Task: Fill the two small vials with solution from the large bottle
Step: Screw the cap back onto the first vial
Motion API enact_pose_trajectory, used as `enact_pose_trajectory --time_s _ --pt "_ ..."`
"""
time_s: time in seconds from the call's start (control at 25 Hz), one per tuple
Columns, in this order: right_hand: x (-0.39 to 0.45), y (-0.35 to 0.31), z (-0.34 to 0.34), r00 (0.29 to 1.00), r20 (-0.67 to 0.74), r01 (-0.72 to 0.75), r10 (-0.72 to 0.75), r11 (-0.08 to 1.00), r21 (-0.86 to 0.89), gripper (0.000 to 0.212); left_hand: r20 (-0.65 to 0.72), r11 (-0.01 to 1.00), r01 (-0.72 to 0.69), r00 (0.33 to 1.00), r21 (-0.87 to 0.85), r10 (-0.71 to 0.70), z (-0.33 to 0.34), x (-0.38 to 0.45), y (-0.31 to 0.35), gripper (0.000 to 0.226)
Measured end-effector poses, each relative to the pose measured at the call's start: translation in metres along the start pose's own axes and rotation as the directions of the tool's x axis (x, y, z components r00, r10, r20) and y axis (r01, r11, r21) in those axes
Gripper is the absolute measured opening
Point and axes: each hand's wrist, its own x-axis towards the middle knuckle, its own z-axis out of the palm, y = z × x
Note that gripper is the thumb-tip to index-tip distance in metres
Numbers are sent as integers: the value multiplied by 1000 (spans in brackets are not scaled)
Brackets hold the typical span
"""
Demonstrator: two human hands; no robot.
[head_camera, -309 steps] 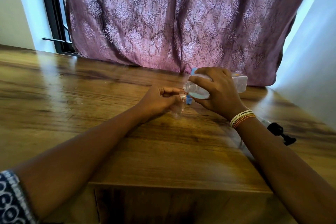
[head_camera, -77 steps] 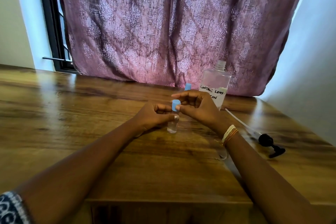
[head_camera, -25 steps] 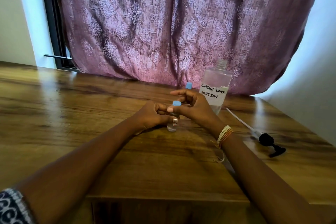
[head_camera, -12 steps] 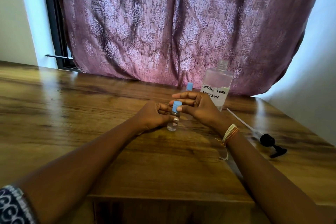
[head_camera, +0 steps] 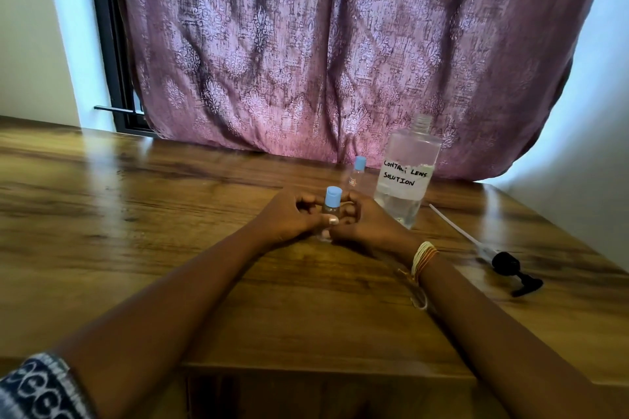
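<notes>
A small clear vial with a blue cap (head_camera: 331, 202) stands upright on the wooden table (head_camera: 170, 231). My left hand (head_camera: 289, 218) and my right hand (head_camera: 366, 223) grip its body from either side, fingers curled round it. A second blue-capped vial (head_camera: 357, 173) stands behind them. To its right stands the large clear bottle (head_camera: 406, 177), uncapped, with a white label reading "contact lens solution" and liquid in its lower part.
The bottle's black pump head with its long white tube (head_camera: 507, 265) lies on the table to the right. A purple patterned curtain (head_camera: 323, 44) hangs along the table's back edge. The table's front edge (head_camera: 323, 369) is near me.
My right hand has come down from the vial's blue cap and now grips the vial's body beside my left hand. The cap sits on the vial. The large bottle stands upright.
</notes>
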Motion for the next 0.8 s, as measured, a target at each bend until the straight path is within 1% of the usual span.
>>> enact_pose_trajectory --time_s 0.04,0.08,0.16,0.2,0.24,0.28,0.36,0.4,0.52,0.64,0.72,0.8 --pt "1 3 4 998 -59 -4 5 1000 19 63 -1 1000 4 1000 -12 -4 -1 1 -1 18" --pt "3 5 8 994 -109 3 -1 1000 17 59 -15 999 23 1000 -27 -24 -2 3 -3 25" --pt "10 5 13 984 -176 23 -29 999 -37 46 -106 994 101 989 -40 -105 -6 8 -9 42" --pt "15 4 14 979 -199 33 -45 997 -65 40 -167 989 141 975 -45 -147 -8 11 -11 46" --pt "22 3 16 974 -218 40 -58 996 -85 34 -223 983 174 957 -65 -184 -10 13 -15 46" --pt "29 2 18 970 -232 48 -69 994 -95 31 -266 973 198 938 -116 -223 -13 15 -18 40" --pt "51 2 24 964 -257 37 -67 992 -117 29 -324 951 229 901 -209 -288 -18 21 -25 22" --pt "63 2 28 963 -264 30 -61 992 -120 28 -342 944 237 888 -230 -306 -20 23 -29 18" --pt "94 3 45 960 -272 46 -71 994 -97 28 -365 922 258 861 -288 -355 -25 31 -37 20" --pt "113 4 54 949 -302 64 -96 991 -113 28 -390 906 274 834 -323 -391 -26 36 -42 20" --pt "117 5 56 946 -305 81 -112 990 -113 28 -391 906 285 831 -312 -396 -27 38 -44 20" --pt "112 5 56 954 -289 69 -86 995 -67 33 -379 908 300 835 -292 -398 -28 38 -44 20"
